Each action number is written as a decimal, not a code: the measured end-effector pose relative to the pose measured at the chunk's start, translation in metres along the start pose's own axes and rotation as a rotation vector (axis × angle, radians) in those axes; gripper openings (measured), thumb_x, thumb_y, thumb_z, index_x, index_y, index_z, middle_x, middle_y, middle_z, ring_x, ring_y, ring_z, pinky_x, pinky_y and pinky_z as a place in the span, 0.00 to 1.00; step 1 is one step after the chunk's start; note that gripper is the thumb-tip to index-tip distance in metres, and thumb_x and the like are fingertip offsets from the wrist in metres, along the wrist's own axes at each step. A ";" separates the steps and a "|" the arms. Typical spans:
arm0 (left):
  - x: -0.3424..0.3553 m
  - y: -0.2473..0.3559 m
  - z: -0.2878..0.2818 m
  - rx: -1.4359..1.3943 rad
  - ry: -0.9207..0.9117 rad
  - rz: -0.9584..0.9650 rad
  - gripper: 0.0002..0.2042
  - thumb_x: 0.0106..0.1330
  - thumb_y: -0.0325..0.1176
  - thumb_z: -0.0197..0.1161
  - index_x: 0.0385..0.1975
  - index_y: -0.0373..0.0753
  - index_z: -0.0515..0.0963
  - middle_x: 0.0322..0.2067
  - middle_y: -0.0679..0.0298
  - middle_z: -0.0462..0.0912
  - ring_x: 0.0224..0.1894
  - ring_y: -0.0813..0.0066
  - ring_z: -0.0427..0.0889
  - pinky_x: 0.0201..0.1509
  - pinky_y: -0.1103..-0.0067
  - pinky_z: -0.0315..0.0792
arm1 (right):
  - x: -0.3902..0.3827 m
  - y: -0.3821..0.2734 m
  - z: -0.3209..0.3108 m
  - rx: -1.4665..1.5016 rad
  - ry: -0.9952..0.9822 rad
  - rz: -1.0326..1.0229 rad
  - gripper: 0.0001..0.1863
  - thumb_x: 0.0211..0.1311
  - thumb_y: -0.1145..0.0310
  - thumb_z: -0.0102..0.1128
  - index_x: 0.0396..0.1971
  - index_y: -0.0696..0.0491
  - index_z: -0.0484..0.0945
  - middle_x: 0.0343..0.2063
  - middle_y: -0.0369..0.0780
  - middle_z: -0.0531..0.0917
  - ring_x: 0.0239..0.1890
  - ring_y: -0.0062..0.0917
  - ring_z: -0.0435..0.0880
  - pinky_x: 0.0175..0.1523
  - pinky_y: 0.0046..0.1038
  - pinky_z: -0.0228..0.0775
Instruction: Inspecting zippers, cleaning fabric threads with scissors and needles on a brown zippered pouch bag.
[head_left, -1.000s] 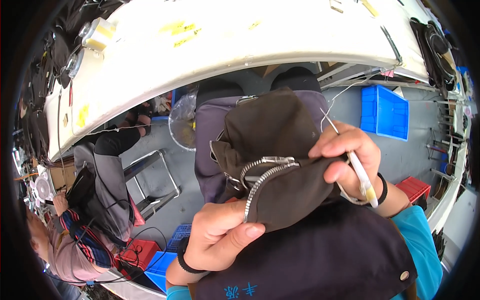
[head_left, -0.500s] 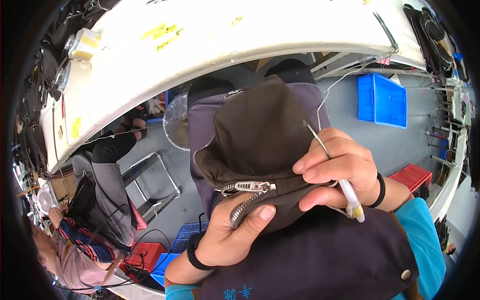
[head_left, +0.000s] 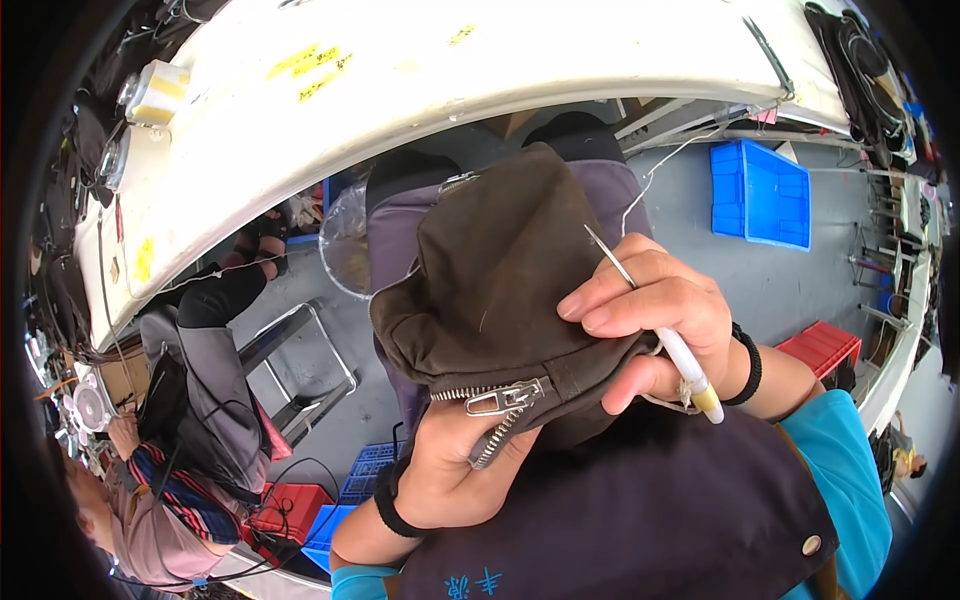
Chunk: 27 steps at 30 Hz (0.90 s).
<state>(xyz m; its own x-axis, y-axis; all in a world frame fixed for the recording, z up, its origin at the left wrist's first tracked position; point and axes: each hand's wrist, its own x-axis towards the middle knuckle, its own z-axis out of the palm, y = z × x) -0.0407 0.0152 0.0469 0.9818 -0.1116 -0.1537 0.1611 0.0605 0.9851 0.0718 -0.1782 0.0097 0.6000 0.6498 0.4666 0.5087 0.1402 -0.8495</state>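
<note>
A small dark brown fabric bag lies over my lap, its zipped edge facing me. A silver metal zipper runs along that edge, with its pull flat against the teeth. My left hand is closed on the near edge of the bag, its fingertips hidden under the cloth. In my right hand is an awl-like tool with a thin metal point and a white handle with a yellowish end. The point sticks out past my fingers over the bag's right side. My right fingers also touch the bag's edge.
A white worktable curves across the far side. Blue crate and red crate stand on the floor to the right. A person sits at the left, near a folding metal stool. A clear plastic bag hangs beside my knee.
The bag's near edge has turned, so the zipper pull and teeth show more fully. My left thumb has gone under the cloth. My right hand and the awl-like tool have shifted slightly left.
</note>
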 end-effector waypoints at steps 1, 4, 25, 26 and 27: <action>0.001 0.001 0.000 0.030 -0.007 0.024 0.10 0.66 0.21 0.57 0.45 0.29 0.79 0.41 0.60 0.84 0.43 0.75 0.80 0.49 0.80 0.70 | 0.000 0.000 -0.001 0.002 -0.002 -0.001 0.24 0.53 0.51 0.68 0.41 0.54 0.76 0.38 0.45 0.83 0.36 0.29 0.80 0.41 0.28 0.68; -0.001 -0.002 0.000 0.058 0.009 0.032 0.10 0.65 0.21 0.58 0.44 0.30 0.80 0.41 0.59 0.84 0.42 0.74 0.81 0.48 0.79 0.71 | 0.000 -0.001 0.000 0.019 0.016 0.000 0.24 0.50 0.54 0.71 0.41 0.56 0.77 0.37 0.45 0.83 0.34 0.30 0.80 0.40 0.27 0.69; 0.005 -0.002 0.007 -0.213 0.104 -0.041 0.09 0.61 0.27 0.66 0.39 0.30 0.82 0.28 0.63 0.84 0.30 0.79 0.80 0.36 0.82 0.72 | 0.003 -0.007 0.003 -0.032 0.010 0.012 0.22 0.42 0.63 0.77 0.37 0.57 0.80 0.35 0.43 0.83 0.34 0.31 0.81 0.38 0.28 0.70; 0.004 -0.001 0.008 -0.244 0.147 -0.121 0.08 0.62 0.26 0.66 0.37 0.30 0.82 0.24 0.65 0.83 0.26 0.82 0.78 0.32 0.84 0.70 | 0.003 -0.007 0.004 -0.046 0.015 0.013 0.22 0.41 0.63 0.77 0.37 0.57 0.80 0.35 0.43 0.83 0.34 0.31 0.81 0.37 0.28 0.70; 0.002 -0.002 0.009 -0.233 0.170 -0.140 0.05 0.63 0.25 0.64 0.35 0.31 0.83 0.20 0.69 0.80 0.22 0.86 0.73 0.27 0.86 0.66 | 0.003 -0.007 0.004 -0.045 0.016 0.013 0.22 0.41 0.63 0.77 0.37 0.57 0.80 0.35 0.43 0.83 0.34 0.31 0.81 0.37 0.28 0.70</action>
<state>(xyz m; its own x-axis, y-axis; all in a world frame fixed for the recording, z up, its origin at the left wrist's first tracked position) -0.0403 0.0061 0.0449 0.9480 0.0312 -0.3167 0.2954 0.2838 0.9123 0.0675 -0.1743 0.0163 0.6162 0.6394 0.4598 0.5280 0.0978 -0.8436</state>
